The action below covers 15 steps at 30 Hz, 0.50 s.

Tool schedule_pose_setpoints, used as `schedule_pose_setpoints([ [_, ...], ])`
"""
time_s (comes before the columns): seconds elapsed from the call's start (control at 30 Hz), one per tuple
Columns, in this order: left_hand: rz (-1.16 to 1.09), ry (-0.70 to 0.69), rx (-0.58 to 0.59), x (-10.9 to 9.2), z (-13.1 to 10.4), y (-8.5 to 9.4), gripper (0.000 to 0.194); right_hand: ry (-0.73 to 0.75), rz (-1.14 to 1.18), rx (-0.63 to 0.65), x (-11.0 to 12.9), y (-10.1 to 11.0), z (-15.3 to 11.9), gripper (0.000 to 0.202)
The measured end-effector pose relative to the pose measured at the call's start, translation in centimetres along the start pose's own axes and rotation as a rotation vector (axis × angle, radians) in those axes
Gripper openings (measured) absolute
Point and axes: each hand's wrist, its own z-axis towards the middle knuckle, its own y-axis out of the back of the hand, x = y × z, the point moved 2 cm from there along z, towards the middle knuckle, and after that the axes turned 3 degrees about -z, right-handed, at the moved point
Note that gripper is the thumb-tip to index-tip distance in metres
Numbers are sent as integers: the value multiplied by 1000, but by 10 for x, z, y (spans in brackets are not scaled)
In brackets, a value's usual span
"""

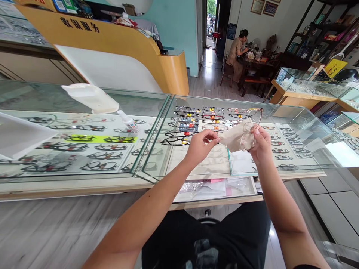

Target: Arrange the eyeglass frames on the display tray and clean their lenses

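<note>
Over the glass counter, my right hand (262,145) grips a pair of eyeglasses (260,116) together with part of a beige cloth (234,135). One thin arm of the eyeglasses curves up above the fingers, and the cloth hides part of the lenses. My left hand (199,147) is closed in a pinch on the left end of the same cloth, which stretches between both hands. Below them, rows of eyeglass frames (175,141) with small coloured tags are laid out in the display case (157,164).
A small white bottle (128,121) and a white plastic piece (91,98) stand on the left glass top. A drawer (214,204) is pulled out before my lap, holding plastic bags and papers. Farther back are a yellow-edged counter (157,45) and a seated person (238,52) at a table.
</note>
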Motion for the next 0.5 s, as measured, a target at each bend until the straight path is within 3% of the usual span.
schedule_pose_setpoints([
  [0.27, -25, 18, 24, -3, 2, 1, 37, -7, 20, -8, 1, -1, 1, 54],
  [0.5, -36, 81, 144, -3, 7, 8, 43, -41, 9, -2, 1, 0, 3, 53],
])
